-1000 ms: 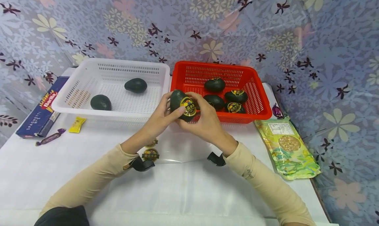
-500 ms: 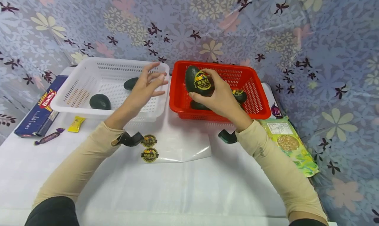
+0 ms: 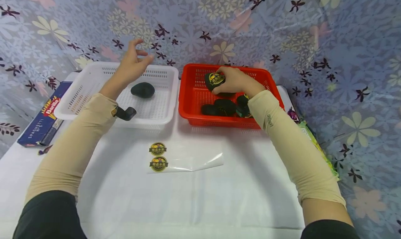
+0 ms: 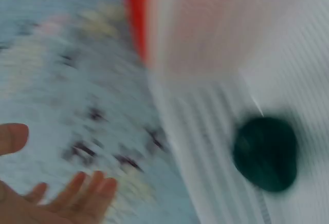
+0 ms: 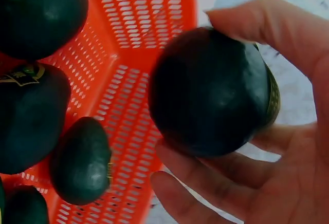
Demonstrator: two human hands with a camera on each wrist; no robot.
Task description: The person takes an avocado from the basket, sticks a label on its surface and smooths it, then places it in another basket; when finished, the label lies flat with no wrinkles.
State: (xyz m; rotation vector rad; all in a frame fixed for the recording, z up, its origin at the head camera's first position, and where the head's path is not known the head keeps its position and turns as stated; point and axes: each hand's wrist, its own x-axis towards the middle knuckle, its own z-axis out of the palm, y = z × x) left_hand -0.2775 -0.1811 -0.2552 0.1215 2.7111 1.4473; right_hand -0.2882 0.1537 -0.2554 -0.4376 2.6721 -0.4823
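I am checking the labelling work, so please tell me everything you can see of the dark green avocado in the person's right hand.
The dark green avocado is egg-shaped with smooth, slightly glossy skin. A round black and gold sticker sits on its upper side. The right hand grips it, fingers curled beneath and thumb over it, above the back part of the red plastic basket. Whether it touches the avocados below, I cannot tell.
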